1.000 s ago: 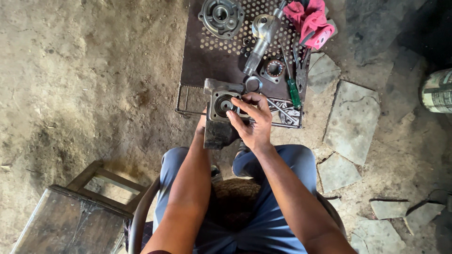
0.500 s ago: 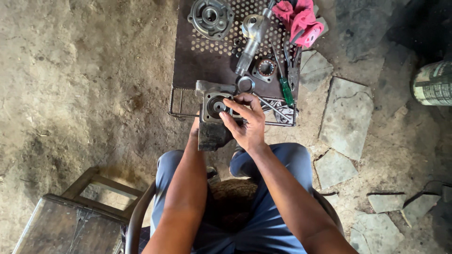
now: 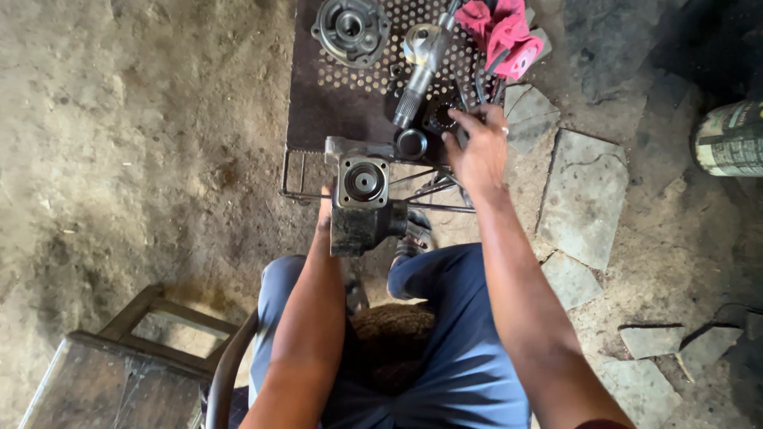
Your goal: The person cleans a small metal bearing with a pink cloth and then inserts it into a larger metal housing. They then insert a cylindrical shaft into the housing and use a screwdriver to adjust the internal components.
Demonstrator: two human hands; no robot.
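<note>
Housing block, grey metal with a round bore, is propped up by the left hand, fingers hidden behind it. Right hand reaches fingers spread toward a small bearing on the perforated plate; picking it calls for a pinch.

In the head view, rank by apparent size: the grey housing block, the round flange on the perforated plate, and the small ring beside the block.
1. Grey housing block, though it sits nearer the camera.
2. Round flange.
3. Small ring, clearly smallest.
</note>
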